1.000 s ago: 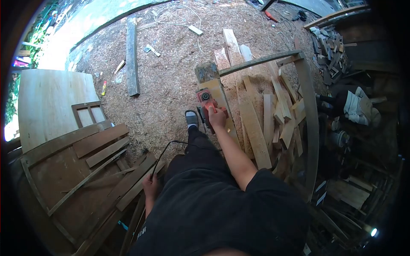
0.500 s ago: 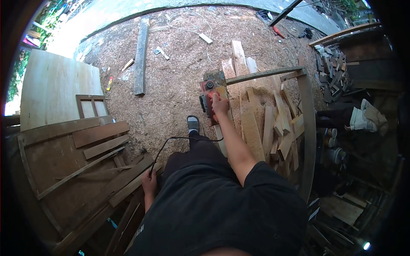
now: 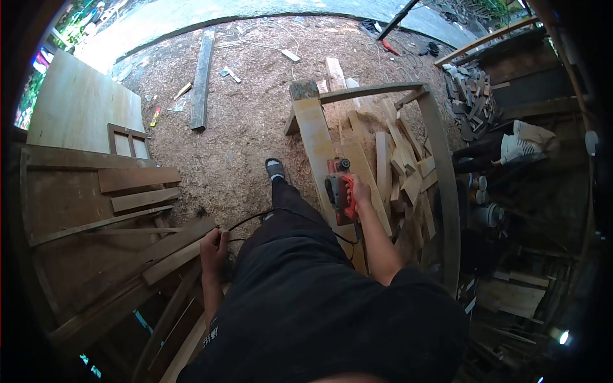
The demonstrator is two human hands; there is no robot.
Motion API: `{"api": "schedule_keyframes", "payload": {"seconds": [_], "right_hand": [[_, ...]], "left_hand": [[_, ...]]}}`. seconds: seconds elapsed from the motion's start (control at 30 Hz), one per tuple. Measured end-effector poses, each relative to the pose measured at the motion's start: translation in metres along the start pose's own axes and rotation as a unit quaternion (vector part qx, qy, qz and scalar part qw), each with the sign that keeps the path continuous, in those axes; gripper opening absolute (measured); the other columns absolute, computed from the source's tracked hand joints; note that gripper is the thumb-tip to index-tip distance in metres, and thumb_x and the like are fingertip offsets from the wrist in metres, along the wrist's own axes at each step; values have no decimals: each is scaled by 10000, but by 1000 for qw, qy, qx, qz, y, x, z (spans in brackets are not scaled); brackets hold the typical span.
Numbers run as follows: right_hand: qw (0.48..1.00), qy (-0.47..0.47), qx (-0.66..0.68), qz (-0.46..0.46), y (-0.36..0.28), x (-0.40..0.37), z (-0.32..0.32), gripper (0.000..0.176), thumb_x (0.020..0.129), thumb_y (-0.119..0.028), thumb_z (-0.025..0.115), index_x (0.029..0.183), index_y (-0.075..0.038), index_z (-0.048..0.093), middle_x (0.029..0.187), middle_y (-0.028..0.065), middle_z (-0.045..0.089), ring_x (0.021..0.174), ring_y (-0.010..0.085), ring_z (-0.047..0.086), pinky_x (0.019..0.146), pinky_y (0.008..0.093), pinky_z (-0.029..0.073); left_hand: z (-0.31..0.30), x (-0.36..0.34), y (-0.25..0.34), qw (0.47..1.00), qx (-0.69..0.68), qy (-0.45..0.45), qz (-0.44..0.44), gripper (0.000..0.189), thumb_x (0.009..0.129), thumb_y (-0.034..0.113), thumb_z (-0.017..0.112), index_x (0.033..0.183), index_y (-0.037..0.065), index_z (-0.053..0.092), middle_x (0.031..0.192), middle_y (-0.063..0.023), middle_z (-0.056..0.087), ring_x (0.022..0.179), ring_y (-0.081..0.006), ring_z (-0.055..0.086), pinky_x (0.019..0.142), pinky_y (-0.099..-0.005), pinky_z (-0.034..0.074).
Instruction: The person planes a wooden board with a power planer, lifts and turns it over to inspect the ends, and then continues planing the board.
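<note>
My right hand (image 3: 359,191) grips a red electric planer (image 3: 338,190) that rests on a long pale plank (image 3: 313,131) running away from me. The plank's far end has a dark stained tip. My left hand (image 3: 214,247) is closed around the planer's black power cord (image 3: 255,217), down by my left hip, next to a brown board. My foot in a dark sandal (image 3: 274,168) stands on the sawdust just left of the plank.
Offcuts of wood (image 3: 399,166) are piled right of the plank, inside a curved wooden frame (image 3: 444,172). Brown boards and panels (image 3: 96,210) lie at left. A loose beam (image 3: 201,80) lies on the sawdust ground. Scrap and buckets crowd the right.
My right hand has drawn the planer back along the plank, from its far end toward me. My left hand has come up a little with the cord.
</note>
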State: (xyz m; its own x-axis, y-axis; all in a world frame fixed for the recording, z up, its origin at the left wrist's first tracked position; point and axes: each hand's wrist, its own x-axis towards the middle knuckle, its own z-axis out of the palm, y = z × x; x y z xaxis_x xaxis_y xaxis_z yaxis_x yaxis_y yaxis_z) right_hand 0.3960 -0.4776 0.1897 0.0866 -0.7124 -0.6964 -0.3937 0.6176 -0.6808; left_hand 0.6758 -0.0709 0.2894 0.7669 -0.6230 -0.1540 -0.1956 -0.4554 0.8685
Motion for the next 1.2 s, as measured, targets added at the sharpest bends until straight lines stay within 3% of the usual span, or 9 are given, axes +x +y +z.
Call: {"api": "schedule_keyframes", "payload": {"seconds": [0.1,0.17,0.27,0.4,0.47,0.73,1.03,1.1,1.2], "right_hand": [[1000,5,-3,28,52,-35,-52,433,1015,-466,573,817,-90,653,628,0,573,475,131,539,450,292,449],[999,9,4,32,80,-58,-81,437,1023,-471,569,828,-89,655,637,0,578,477,132,541,456,296,457],[999,-3,4,33,118,-87,-121,449,1037,-479,560,863,-80,669,685,16,618,492,138,562,470,301,471],[999,-10,9,35,175,-113,-166,448,1022,-474,592,880,-63,697,729,32,656,483,136,567,461,303,466],[999,-13,3,38,207,-125,-192,444,1027,-467,587,895,-58,702,744,35,666,488,136,573,463,301,470],[1000,1,18,3,345,-178,-302,407,1033,-380,575,925,-15,717,733,64,687,483,151,598,471,299,484],[990,85,-117,-5,472,-227,-386,404,995,-358,594,814,-22,728,658,44,657,481,139,600,474,300,473],[957,128,-259,-42,501,-225,-398,447,989,-424,622,791,-37,728,616,39,641,492,152,618,485,323,488],[957,128,-257,-48,531,-232,-409,500,990,-489,634,775,-47,723,597,40,632,492,163,624,493,343,497]], "left_hand": [[0,-32,18,997,30,-70,26,337,1017,218,695,809,-17,570,665,-85,504,616,-151,488,582,-346,401],[7,-53,28,993,54,-81,67,304,984,200,714,810,-12,582,711,-141,554,654,-267,561,624,-392,439],[22,-83,29,985,90,-120,89,288,958,200,732,808,-4,594,741,-165,574,719,-351,591,664,-427,461],[45,-130,38,980,108,-135,102,299,947,211,744,803,-1,590,739,-165,568,715,-368,584,661,-442,461],[55,-156,50,969,133,-136,159,307,938,212,753,799,-2,583,731,-161,557,711,-359,581,658,-447,458],[128,-290,72,948,169,-223,151,296,914,187,773,787,7,575,719,-158,539,706,-366,569,656,-451,461],[189,-406,61,937,158,-265,162,329,914,216,782,774,19,560,690,-134,511,678,-328,561,624,-442,444],[193,-422,62,937,166,-265,157,328,915,221,782,775,20,563,690,-135,514,678,-325,562,624,-441,444],[201,-437,62,935,184,-271,132,328,917,227,780,776,20,570,694,-137,524,681,-330,562,632,-442,448]]}}
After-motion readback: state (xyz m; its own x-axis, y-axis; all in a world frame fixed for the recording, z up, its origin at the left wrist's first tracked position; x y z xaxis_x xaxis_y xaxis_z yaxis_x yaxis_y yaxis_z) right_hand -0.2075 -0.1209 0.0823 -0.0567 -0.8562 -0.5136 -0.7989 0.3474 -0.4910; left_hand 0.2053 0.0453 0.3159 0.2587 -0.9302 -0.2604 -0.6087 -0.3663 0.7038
